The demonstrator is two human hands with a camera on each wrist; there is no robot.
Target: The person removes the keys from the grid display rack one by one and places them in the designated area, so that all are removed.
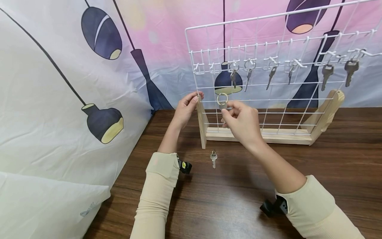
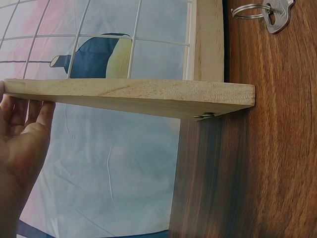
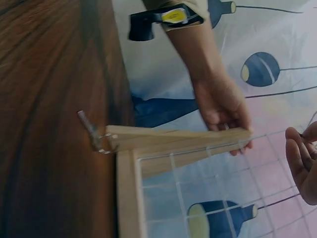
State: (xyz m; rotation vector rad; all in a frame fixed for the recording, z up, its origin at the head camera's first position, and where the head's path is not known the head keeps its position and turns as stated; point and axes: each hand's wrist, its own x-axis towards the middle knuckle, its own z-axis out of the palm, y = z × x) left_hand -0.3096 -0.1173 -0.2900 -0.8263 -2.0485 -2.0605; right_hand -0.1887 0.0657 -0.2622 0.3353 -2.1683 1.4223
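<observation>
My left hand grips the upper end of the rack's left wooden support; in the left wrist view its fingers lie against the board. My right hand pinches a key just in front of the white wire grid, below the hooks. The key's ring stands up above the fingertips, while most of its blade is hidden by the hand. Another key with a ring lies on the table in front of the rack.
Several keys, among them a larger one, hang by rings from the row of hooks. A wooden base bar joins the two supports on the brown table. Printed cloth stands behind and to the left.
</observation>
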